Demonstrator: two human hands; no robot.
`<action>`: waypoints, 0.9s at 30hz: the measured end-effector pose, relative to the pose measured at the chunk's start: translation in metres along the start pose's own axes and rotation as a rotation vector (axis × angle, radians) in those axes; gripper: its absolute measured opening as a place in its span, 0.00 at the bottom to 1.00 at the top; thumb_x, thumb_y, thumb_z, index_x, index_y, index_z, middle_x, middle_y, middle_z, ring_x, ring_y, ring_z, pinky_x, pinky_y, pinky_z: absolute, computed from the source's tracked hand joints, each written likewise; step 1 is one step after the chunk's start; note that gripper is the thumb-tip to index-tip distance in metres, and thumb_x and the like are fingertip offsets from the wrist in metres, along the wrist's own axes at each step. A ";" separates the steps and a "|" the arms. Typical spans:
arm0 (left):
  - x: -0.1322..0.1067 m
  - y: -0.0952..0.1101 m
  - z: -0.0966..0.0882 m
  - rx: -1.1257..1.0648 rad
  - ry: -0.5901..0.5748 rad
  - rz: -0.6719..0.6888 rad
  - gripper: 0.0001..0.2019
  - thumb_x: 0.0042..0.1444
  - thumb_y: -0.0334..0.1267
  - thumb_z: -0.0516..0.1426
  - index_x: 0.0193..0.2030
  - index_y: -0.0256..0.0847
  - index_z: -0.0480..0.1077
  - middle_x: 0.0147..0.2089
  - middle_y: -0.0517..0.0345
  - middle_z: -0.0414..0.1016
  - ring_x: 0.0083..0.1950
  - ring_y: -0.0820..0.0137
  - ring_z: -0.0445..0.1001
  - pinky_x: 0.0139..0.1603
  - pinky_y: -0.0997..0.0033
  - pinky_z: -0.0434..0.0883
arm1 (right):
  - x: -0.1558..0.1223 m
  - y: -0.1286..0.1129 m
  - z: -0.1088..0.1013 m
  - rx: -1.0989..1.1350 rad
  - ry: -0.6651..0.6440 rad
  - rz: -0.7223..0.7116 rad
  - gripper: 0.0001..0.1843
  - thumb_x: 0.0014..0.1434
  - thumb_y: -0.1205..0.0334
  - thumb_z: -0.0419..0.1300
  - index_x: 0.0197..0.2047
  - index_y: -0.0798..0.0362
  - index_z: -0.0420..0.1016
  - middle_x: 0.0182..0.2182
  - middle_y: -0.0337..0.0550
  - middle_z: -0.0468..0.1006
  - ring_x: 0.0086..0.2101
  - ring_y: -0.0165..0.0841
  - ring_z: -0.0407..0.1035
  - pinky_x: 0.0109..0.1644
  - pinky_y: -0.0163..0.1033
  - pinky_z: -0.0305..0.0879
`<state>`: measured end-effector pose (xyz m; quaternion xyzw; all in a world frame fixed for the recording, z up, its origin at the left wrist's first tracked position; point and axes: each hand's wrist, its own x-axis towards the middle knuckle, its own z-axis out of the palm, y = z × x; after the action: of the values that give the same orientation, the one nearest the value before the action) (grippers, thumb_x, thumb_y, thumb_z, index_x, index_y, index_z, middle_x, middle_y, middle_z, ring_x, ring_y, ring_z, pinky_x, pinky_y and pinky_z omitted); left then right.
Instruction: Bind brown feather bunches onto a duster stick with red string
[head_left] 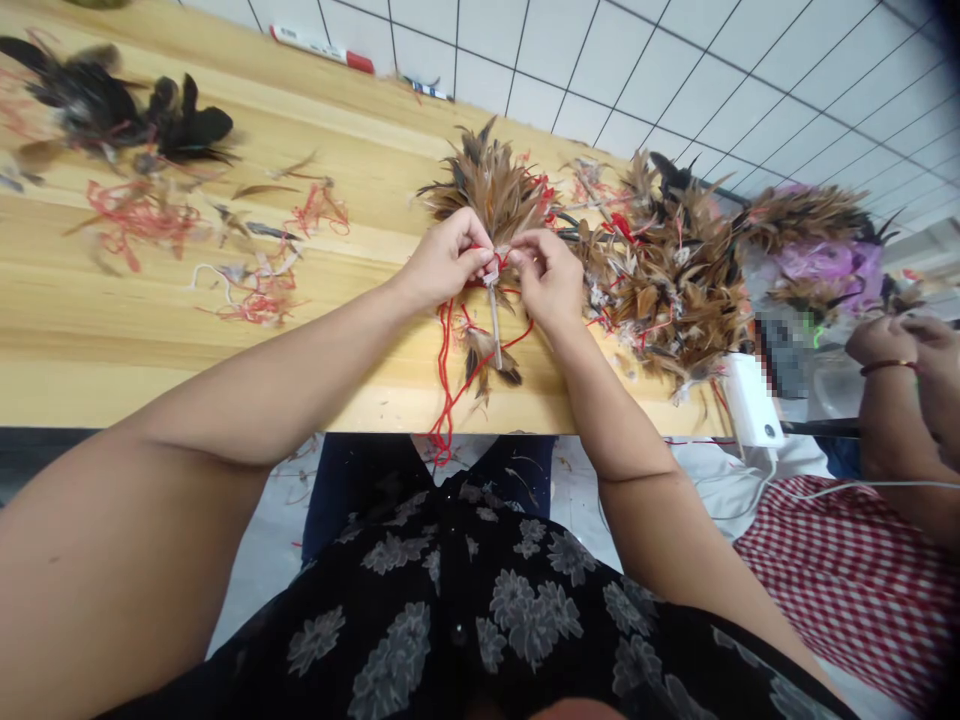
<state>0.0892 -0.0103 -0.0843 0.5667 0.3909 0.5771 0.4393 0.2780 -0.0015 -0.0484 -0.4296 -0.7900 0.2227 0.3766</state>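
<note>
My left hand (444, 258) and my right hand (550, 275) meet over a wooden table (112, 330). Both pinch the base of a fan of brown feathers (491, 185) where red string (450, 370) winds round it. A thin pale stick (495, 318) hangs down from the pinch, with a small tuft of feathers (484, 358) below it. The red string trails over the table's front edge toward my lap.
A big heap of brown feathers (675, 275) lies right of my hands. Scraps of red string (142, 215) and dark feathers (112, 110) litter the left side. A white charger (750, 400) sits at the right edge. Another person's hands (907, 350) work at far right.
</note>
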 end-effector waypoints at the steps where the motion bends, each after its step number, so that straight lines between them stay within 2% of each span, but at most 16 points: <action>1: 0.000 -0.001 0.001 -0.009 0.007 -0.003 0.15 0.61 0.30 0.69 0.37 0.41 0.65 0.28 0.65 0.72 0.32 0.72 0.77 0.39 0.70 0.75 | 0.001 0.002 -0.003 -0.005 0.046 -0.012 0.14 0.73 0.50 0.57 0.46 0.49 0.78 0.44 0.46 0.80 0.50 0.39 0.74 0.60 0.46 0.70; 4: -0.001 -0.002 0.003 -0.020 0.024 0.000 0.14 0.62 0.31 0.68 0.38 0.41 0.65 0.29 0.64 0.73 0.34 0.69 0.79 0.41 0.67 0.75 | 0.004 0.004 -0.010 0.015 0.109 -0.004 0.19 0.75 0.45 0.52 0.46 0.50 0.78 0.44 0.46 0.79 0.50 0.38 0.74 0.57 0.46 0.71; 11: -0.001 0.000 0.002 -0.053 0.025 -0.021 0.15 0.59 0.32 0.70 0.37 0.42 0.66 0.27 0.64 0.70 0.29 0.71 0.75 0.39 0.68 0.76 | -0.003 -0.011 -0.001 0.143 -0.117 0.105 0.14 0.67 0.47 0.65 0.45 0.48 0.79 0.40 0.43 0.80 0.45 0.37 0.73 0.55 0.43 0.72; 15: -0.002 0.002 0.000 -0.044 -0.017 -0.023 0.15 0.55 0.30 0.71 0.36 0.42 0.68 0.26 0.64 0.71 0.28 0.72 0.73 0.35 0.71 0.74 | -0.003 -0.009 0.004 0.152 -0.127 0.151 0.14 0.65 0.47 0.67 0.44 0.49 0.80 0.36 0.42 0.80 0.41 0.36 0.72 0.51 0.41 0.71; 20: -0.003 0.005 0.002 -0.073 -0.007 -0.039 0.15 0.54 0.26 0.71 0.36 0.40 0.69 0.26 0.64 0.72 0.28 0.72 0.74 0.34 0.72 0.73 | 0.002 -0.003 0.006 0.211 -0.147 0.181 0.15 0.63 0.47 0.69 0.41 0.51 0.80 0.37 0.41 0.81 0.41 0.35 0.73 0.49 0.39 0.68; 27: -0.005 0.015 0.005 -0.026 -0.009 -0.091 0.11 0.58 0.25 0.69 0.35 0.38 0.71 0.27 0.60 0.76 0.26 0.74 0.73 0.30 0.75 0.70 | 0.004 0.004 0.007 0.106 -0.137 0.144 0.10 0.67 0.56 0.65 0.35 0.51 0.75 0.33 0.40 0.78 0.40 0.35 0.71 0.52 0.40 0.67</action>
<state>0.0931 -0.0201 -0.0713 0.5452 0.4066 0.5590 0.4744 0.2733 0.0041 -0.0534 -0.4484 -0.7680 0.3195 0.3271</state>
